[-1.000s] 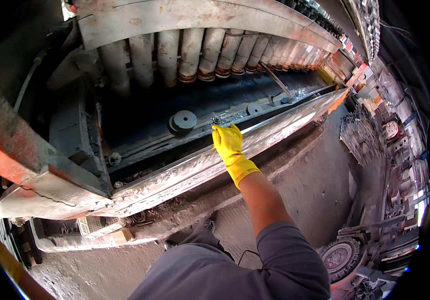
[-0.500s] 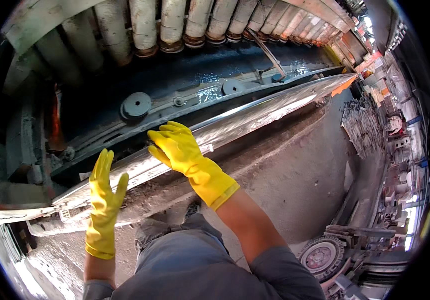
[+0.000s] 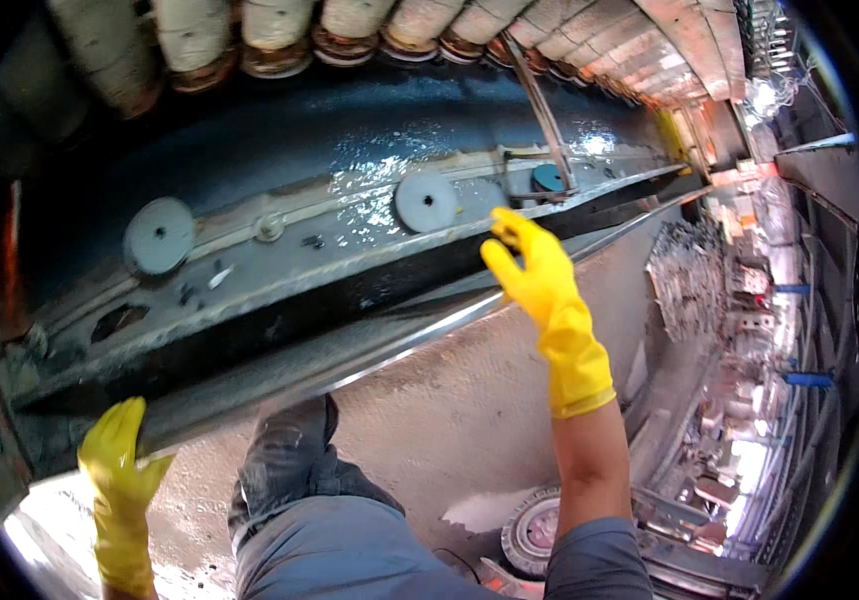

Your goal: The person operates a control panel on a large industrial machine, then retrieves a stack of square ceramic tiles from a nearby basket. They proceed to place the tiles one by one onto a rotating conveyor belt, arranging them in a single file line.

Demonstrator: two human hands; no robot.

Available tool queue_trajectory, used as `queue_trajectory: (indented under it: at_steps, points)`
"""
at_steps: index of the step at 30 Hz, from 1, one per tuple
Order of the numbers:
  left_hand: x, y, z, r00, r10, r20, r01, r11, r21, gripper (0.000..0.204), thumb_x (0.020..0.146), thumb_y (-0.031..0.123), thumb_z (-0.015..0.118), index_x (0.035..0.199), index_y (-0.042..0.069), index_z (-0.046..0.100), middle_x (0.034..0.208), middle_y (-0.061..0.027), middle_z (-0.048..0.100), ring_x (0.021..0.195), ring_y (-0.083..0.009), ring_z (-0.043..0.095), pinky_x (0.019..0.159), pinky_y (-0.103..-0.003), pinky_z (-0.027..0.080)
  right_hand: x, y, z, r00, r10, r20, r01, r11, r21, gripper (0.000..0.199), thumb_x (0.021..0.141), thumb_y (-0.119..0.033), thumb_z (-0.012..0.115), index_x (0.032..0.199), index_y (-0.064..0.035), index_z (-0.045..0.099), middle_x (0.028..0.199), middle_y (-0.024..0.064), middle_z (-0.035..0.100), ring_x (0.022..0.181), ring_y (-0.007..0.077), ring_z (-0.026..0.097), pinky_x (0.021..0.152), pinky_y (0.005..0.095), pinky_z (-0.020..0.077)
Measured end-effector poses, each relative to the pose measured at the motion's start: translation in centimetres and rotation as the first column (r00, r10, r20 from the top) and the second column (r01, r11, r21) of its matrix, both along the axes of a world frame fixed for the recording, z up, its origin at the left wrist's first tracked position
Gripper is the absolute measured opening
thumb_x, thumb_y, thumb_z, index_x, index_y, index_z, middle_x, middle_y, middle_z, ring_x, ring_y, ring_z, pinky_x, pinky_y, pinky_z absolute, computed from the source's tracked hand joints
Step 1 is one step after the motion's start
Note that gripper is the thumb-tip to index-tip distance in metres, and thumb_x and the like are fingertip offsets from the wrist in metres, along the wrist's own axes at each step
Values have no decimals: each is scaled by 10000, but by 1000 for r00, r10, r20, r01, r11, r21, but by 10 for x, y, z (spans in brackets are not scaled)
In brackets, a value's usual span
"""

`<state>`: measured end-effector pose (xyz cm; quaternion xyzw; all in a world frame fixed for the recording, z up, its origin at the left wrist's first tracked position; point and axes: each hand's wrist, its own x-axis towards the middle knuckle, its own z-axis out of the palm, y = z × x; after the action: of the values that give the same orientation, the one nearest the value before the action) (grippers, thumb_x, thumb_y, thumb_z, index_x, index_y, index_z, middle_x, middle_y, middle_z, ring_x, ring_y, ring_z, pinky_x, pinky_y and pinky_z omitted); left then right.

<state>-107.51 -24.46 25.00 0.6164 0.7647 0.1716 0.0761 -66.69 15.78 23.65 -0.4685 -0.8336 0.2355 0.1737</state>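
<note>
Both of my hands wear long yellow rubber gloves. At the near left end of a long metal trough [image 3: 350, 325], my left hand [image 3: 122, 455] is by the rim with its thumb apart from its fingers. Whether it touches the metal I cannot tell. My right hand [image 3: 535, 265] is over the trough's rim farther right, thumb and fingers parted and slightly bent, with nothing visible in it. Beyond the trough, a grey round disc [image 3: 426, 202] lies on a wet metal ledge. A second grey disc [image 3: 160, 236] is to its left.
A row of thick pale rollers [image 3: 280, 30] with rusty ends lines the far side. A metal bar [image 3: 540, 110] slants down to the ledge beside a small blue-green disc [image 3: 548, 178]. At right are a stack of strips [image 3: 685, 280] and a wheel [image 3: 530, 532] on the floor.
My right hand has moved right along the trough's rim; my left has moved left and down. The view has shifted, showing more of the trough's dark inside and the discs.
</note>
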Motion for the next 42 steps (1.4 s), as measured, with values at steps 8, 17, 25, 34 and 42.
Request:
queue_trajectory:
  at_steps: [8,17,25,34,42]
  points:
    - [-7,-6,2,996,73,51,-62,979,-192,806,853,615,744,1225,-93,648,1230,-269,684,1164,-471,651,1006,-507,517,-10,3,23,984,73,161,-75,997,7,439,880,-261,767,1252,-40,693,1068,199,748,959,409,705,859,435,556]
    - [-86,75,-33,486,636,599,-534,759,-373,585,1035,272,633,1550,69,444,1572,-187,453,1440,-291,453,1196,-387,356,-37,92,-3,983,-76,-167,-37,808,-588,569,916,-149,772,1430,-16,569,1433,161,611,1335,272,569,1147,382,407]
    - [-140,199,-154,495,798,344,-653,603,-459,1064,758,332,913,1599,32,335,1530,-272,476,1390,-372,509,1131,-422,439,-83,178,-114,791,437,428,-323,893,-314,1042,726,-316,903,1573,-42,361,1528,252,491,1375,405,516,1166,435,406]
    - [-132,234,-142,553,828,91,-666,505,-548,1104,674,290,957,1559,-27,377,1529,-278,480,1372,-370,534,1101,-403,475,-120,165,-100,520,406,751,-381,898,-221,914,639,-382,934,1423,-92,564,1191,187,700,1124,371,657,985,454,513]
    - [-69,213,-86,925,381,-11,-375,906,-193,654,674,191,928,1240,25,645,1209,-198,679,1129,-402,657,986,-446,526,-82,156,-71,631,581,514,-636,767,-87,389,674,-263,874,1002,-105,736,1022,129,719,973,365,678,852,473,531]
